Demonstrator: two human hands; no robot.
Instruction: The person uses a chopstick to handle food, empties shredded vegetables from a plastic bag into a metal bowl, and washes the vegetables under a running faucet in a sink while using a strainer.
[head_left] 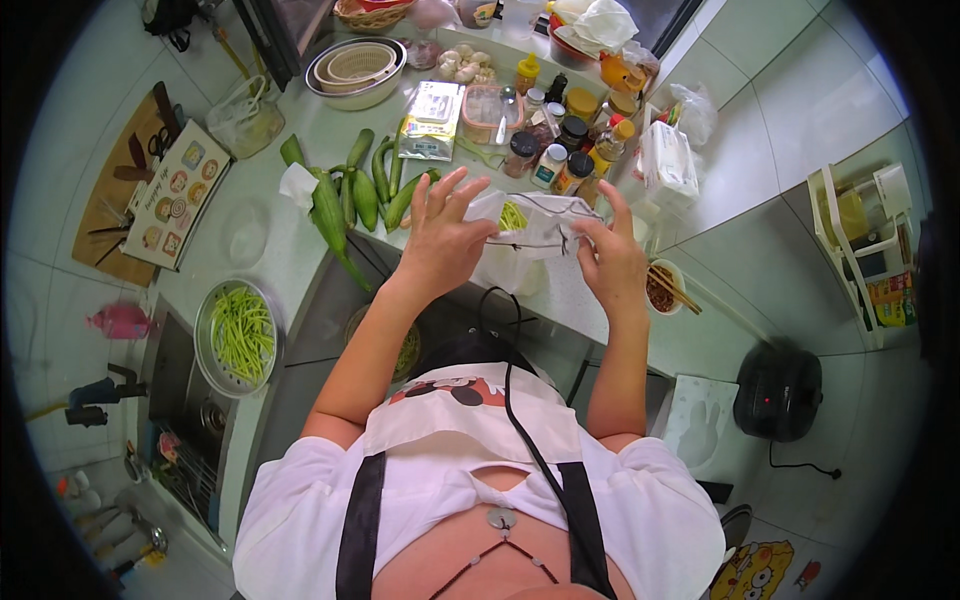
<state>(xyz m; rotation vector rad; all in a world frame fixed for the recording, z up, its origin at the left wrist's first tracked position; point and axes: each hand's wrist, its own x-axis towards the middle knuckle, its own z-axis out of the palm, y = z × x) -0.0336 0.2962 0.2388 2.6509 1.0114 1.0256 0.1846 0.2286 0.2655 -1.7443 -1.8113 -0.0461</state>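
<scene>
A translucent white plastic bag [548, 240] is stretched between my hands above the counter's front edge, with cut green stems [512, 216] showing at its mouth. My left hand [437, 240] pinches the left side of the rim between thumb and finger, its other fingers spread. On the opposite side, my right hand [612, 250] pinches the rim in the same way, one finger raised. A dark thin line runs along the bag's rim. Behind my left hand lie long green gourds [330, 210] and slimmer green vegetables [362, 195].
To the left, a metal bowl of green stems [240, 340] stands beside the sink [185, 400]. Jars [575, 135] crowd the back, near a tissue pack [668, 165]. A small bowl with chopsticks [664, 287] sits right of my right hand; a black cooker [778, 392] stands farther right.
</scene>
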